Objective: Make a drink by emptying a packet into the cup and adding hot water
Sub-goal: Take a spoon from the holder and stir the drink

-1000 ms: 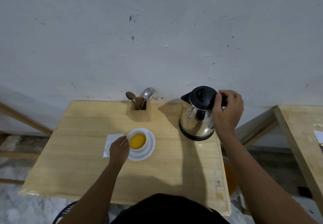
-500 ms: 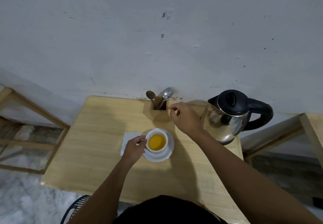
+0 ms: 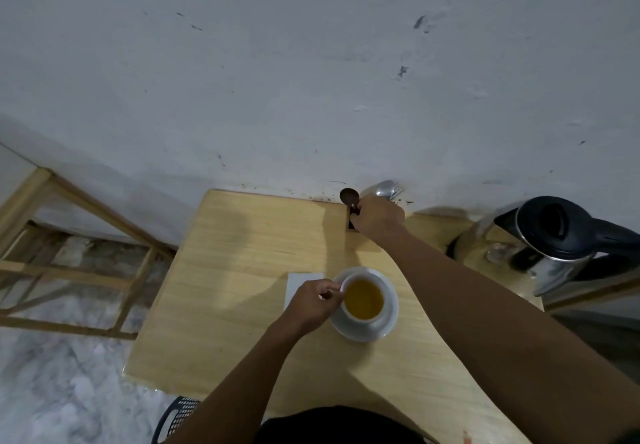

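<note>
A white cup (image 3: 364,299) holding amber liquid stands on a white saucer (image 3: 388,322) in the middle of the wooden table (image 3: 225,270). My left hand (image 3: 313,299) pinches the cup's handle at its left side. My right hand (image 3: 379,215) reaches over the wooden cutlery holder (image 3: 349,221) at the table's back edge, its fingers closed around the stem of the dark spoon (image 3: 349,196). A flat white packet (image 3: 299,282) lies just left of the saucer, partly hidden by my left hand. The steel kettle (image 3: 540,246) with a black lid stands at the right.
Other shiny cutlery (image 3: 388,189) sticks up from the holder behind my right hand. A grey wall rises directly behind the table. A wooden frame (image 3: 69,253) stands to the left over a marbled floor, and a black mesh chair edge (image 3: 176,412) shows below the table's front.
My right hand let go of the kettle's handle, crossed left to the cutlery holder and closed on the dark spoon. My left hand stayed on the cup's handle.
</note>
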